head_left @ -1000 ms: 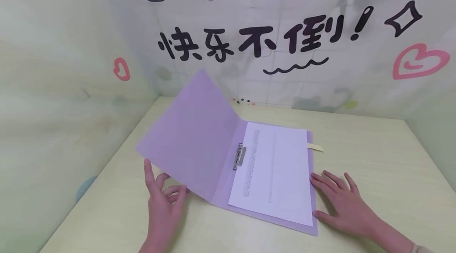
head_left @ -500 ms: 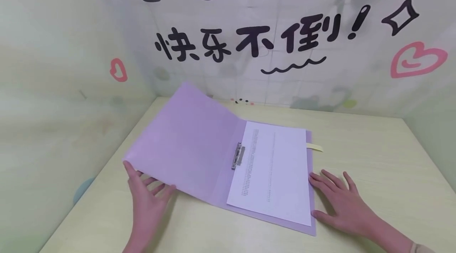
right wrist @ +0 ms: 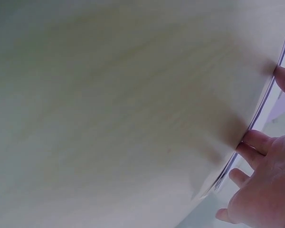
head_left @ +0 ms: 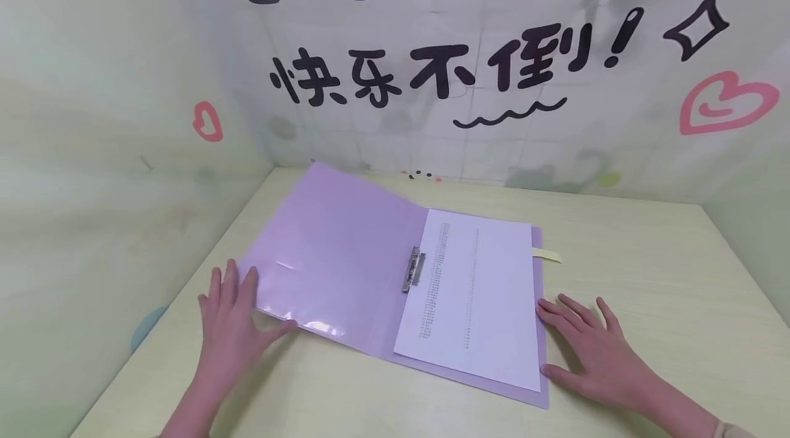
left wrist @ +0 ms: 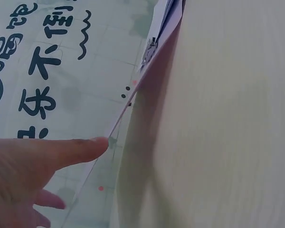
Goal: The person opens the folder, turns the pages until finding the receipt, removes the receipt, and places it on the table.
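Note:
A purple folder [head_left: 333,253] lies spread on the table in the head view, its left cover tilted a little above the tabletop. Printed white sheets [head_left: 469,301] sit on its right half, beside a metal clip [head_left: 412,269] near the spine. At the cover's lower left corner is my left hand [head_left: 231,332], fingers extended; in the left wrist view its thumb [left wrist: 80,151] touches the cover's edge. My right hand [head_left: 595,356] rests at the folder's right edge, thumb and fingertips against it, other fingers spread.
A pale yellow tab [head_left: 546,256] sticks out from the folder's right side. The light wooden table [head_left: 642,246] meets a printed cloth backdrop [head_left: 370,129] behind and on both sides.
The folder's left cover has swung down leftward toward the table. My left hand has moved left with it, its fingers going from bent under the edge to extended. The right hand stays put.

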`<action>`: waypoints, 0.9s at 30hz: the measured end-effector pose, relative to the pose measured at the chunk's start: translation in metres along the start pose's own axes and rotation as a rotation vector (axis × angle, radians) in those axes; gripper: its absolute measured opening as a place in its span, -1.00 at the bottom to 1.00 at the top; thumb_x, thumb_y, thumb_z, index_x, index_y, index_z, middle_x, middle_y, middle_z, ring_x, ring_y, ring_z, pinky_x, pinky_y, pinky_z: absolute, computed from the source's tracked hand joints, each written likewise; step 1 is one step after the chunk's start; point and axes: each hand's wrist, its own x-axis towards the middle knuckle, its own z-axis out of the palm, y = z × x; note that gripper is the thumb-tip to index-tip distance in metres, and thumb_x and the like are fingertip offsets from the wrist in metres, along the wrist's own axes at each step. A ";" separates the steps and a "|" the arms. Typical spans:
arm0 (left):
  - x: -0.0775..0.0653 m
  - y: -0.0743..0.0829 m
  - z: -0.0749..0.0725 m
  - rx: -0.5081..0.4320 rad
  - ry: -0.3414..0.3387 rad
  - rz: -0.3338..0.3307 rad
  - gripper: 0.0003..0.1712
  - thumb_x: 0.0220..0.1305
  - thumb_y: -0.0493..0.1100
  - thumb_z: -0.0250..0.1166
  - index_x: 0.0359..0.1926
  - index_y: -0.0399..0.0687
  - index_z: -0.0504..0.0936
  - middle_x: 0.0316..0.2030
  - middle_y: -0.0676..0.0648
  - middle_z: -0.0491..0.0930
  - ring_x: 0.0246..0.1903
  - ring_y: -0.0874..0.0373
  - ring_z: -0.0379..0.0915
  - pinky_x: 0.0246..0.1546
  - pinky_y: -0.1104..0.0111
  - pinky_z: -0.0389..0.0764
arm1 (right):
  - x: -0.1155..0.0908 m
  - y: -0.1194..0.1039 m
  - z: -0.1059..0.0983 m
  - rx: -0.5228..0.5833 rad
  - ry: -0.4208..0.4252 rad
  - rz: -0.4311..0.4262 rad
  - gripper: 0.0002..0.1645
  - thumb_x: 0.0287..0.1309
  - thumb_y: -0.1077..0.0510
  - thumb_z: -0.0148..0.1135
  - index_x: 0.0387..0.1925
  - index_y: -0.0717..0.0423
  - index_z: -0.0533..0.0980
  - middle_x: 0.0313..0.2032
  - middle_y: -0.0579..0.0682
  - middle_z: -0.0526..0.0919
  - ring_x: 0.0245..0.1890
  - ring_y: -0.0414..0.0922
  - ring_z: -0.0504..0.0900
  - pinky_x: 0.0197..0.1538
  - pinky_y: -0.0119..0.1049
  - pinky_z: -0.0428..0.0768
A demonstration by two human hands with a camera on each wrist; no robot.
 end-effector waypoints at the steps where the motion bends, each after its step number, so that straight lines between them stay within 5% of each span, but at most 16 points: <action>1: 0.004 -0.002 -0.001 0.029 -0.033 0.020 0.24 -0.19 0.15 0.59 0.38 -0.44 0.22 0.48 -0.55 -0.17 0.48 -0.52 -0.38 0.32 -0.51 -0.23 | 0.000 0.000 0.000 -0.001 -0.002 0.004 -0.01 -0.11 -0.33 0.42 0.33 0.02 0.41 0.33 -0.03 0.47 0.36 0.06 0.27 0.54 0.22 -0.25; 6: 0.020 -0.007 -0.002 0.112 -0.225 0.039 0.26 -0.15 0.32 0.51 0.31 -0.53 0.26 0.40 -0.64 -0.04 0.38 -0.61 -0.13 0.27 -0.49 -0.01 | 0.000 0.001 0.000 0.004 -0.013 0.014 -0.02 -0.09 -0.32 0.42 0.33 0.01 0.40 0.33 -0.05 0.47 0.38 0.03 0.24 0.53 0.22 -0.21; 11: 0.018 -0.006 0.007 0.111 -0.344 0.001 0.20 0.09 0.45 0.29 0.38 -0.46 0.21 0.37 -0.67 0.00 0.34 -0.66 -0.07 0.10 -0.50 0.25 | 0.000 0.002 -0.002 0.001 -0.017 0.012 -0.02 -0.08 -0.32 0.42 0.34 0.00 0.39 0.33 -0.06 0.46 0.39 0.05 0.24 0.53 0.22 -0.21; 21: -0.005 0.000 0.013 0.164 -0.352 -0.006 -0.11 0.24 0.29 0.26 0.28 -0.36 0.40 0.31 -0.60 0.23 0.27 -0.59 0.18 -0.03 -0.40 0.47 | 0.001 0.010 -0.007 -0.013 -0.023 -0.036 0.01 -0.12 -0.34 0.43 0.35 -0.03 0.38 0.33 -0.09 0.45 0.41 0.01 0.20 0.58 0.08 -0.41; 27: -0.006 -0.001 0.013 0.199 -0.284 0.031 -0.32 0.15 0.17 0.39 0.06 -0.30 0.53 0.12 -0.44 0.48 0.07 -0.45 0.40 -0.17 -0.25 0.57 | 0.001 0.016 -0.005 -0.019 -0.028 -0.061 0.00 -0.10 -0.32 0.43 0.35 -0.03 0.38 0.34 -0.10 0.45 0.45 -0.02 0.16 0.58 0.03 -0.39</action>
